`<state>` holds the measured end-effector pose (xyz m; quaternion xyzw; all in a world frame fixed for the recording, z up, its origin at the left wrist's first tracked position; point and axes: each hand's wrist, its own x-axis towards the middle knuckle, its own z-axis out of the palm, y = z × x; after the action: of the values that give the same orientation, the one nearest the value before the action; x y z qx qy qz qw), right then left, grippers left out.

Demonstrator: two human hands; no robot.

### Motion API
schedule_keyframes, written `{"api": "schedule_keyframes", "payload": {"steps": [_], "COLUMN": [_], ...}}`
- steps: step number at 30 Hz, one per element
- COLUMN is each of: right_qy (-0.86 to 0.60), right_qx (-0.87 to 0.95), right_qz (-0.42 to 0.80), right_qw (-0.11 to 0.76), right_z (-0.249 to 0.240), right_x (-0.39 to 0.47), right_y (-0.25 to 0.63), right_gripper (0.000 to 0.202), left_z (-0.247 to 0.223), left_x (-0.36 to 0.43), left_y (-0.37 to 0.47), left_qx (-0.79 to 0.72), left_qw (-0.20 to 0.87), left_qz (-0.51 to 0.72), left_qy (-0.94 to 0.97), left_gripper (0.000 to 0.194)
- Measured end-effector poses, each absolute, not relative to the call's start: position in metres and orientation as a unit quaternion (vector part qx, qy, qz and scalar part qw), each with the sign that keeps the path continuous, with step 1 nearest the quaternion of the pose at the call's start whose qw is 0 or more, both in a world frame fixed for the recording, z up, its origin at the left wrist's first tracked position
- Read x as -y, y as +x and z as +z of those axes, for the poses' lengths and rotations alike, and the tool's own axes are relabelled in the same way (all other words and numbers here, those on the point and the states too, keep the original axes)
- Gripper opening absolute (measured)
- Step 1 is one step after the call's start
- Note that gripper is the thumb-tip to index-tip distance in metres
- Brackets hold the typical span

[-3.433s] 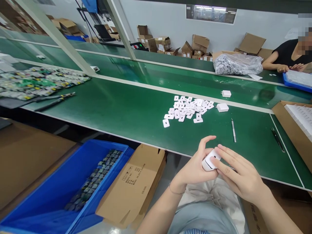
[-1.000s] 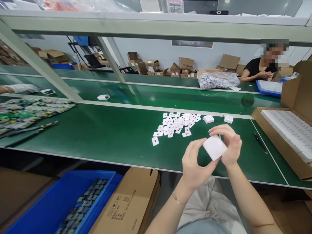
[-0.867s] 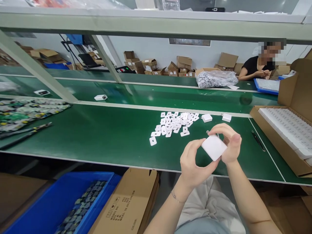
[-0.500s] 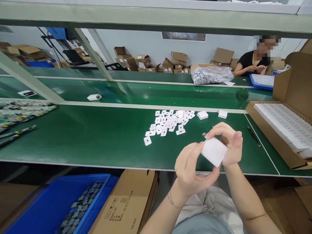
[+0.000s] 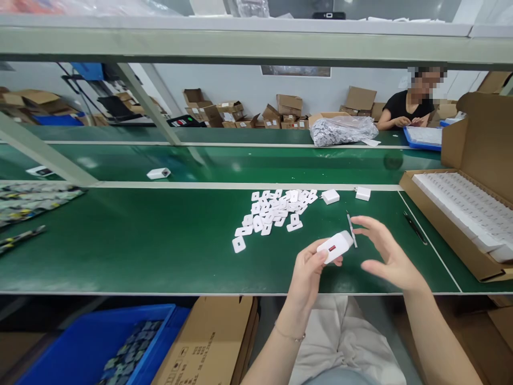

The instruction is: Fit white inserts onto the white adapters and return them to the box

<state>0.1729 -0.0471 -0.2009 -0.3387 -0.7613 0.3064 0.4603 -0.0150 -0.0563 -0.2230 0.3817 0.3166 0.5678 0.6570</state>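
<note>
A white USB charger (image 5: 335,246) with a red port slot facing up is gripped by my left hand (image 5: 308,270), thumb along its near side. To its right, my right hand (image 5: 387,256) is open, fingers spread and apart from the charger. A thin grey pen-like tool (image 5: 349,219) lies on the green table between the charger and my right fingertips. Beyond my hands stand two more white chargers, one (image 5: 331,197) near the pile and another (image 5: 363,193) farther right. Small white slotted plates (image 5: 268,211) are heaped left of them.
At right, an open cardboard box (image 5: 475,267) holds rows of white pieces, with black tweezers (image 5: 416,228) beside it. Overhead runs a shelf beam (image 5: 240,45). A blue bin (image 5: 80,342) and flat cardboard (image 5: 212,331) sit below the table edge. A co-worker (image 5: 404,109) sits across.
My right hand has let go of the charger and moved right, opening. My left hand has kept it, turned so the red slot shows. The view has tilted slightly up.
</note>
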Motion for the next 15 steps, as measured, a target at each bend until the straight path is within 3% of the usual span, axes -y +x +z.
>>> {"api": "schedule_keyframes", "payload": {"steps": [4,7,13,15], "right_qy": [-0.407,-0.431,-0.617,-0.740], "right_qx": [0.744,0.736,0.597,0.474], "right_qz": [0.289,0.251,0.005,-0.087], "right_qw": [0.444,0.457,0.514,0.470], "right_z": [-0.213,-0.213,-0.177,-0.161], "right_x": [0.056,0.062,0.083,0.093], "right_y": [0.177,0.190,0.301,0.345], "right_gripper": [0.033,0.029,0.033,0.036], "left_z": [-0.235,-0.236,-0.235,-0.243], "left_x": [0.053,0.053,0.050,0.044], "left_y": [0.012,0.022,-0.043,-0.075], "left_qx": [-0.237,-0.225,-0.415,-0.469], "left_qw": [0.814,0.857,0.701,0.665], "left_qz": [0.471,0.392,0.396,0.361], "left_qy": [0.243,0.247,0.425,0.456], "left_gripper": [0.046,0.054,0.040,0.042]}}
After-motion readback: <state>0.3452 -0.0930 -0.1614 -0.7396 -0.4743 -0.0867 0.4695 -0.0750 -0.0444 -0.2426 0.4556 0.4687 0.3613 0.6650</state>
